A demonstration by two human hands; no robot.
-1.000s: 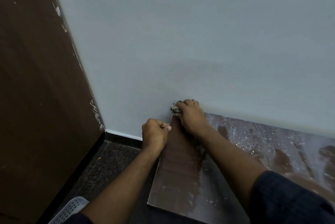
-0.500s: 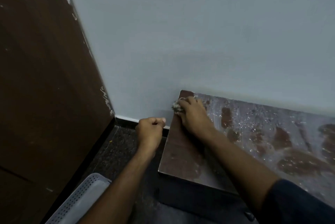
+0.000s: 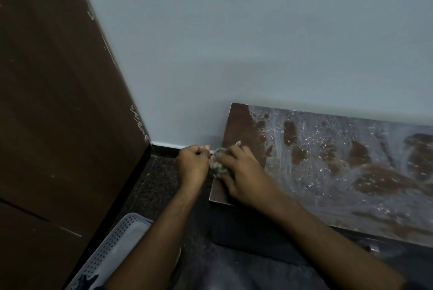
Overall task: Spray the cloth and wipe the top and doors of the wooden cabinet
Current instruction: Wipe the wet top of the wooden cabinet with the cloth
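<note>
Both hands meet at the left edge of the cabinet top (image 3: 236,125): right hand (image 3: 243,172) grips the bunched cloth (image 3: 216,163) there, left hand (image 3: 193,164) is fisted against the cloth, possibly pinching it, cannot tell. Only 1 narrow left strip looks wiped; the rest carries white streaky residue (image 3: 328,160). Doors look unwiped, barely visible. A perforated basket (image 3: 117,242) sits on the floor.

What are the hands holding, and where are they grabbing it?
The right hand grips the balled-up cloth from above. The left hand is curled beside it; its hold cannot be told.
</note>
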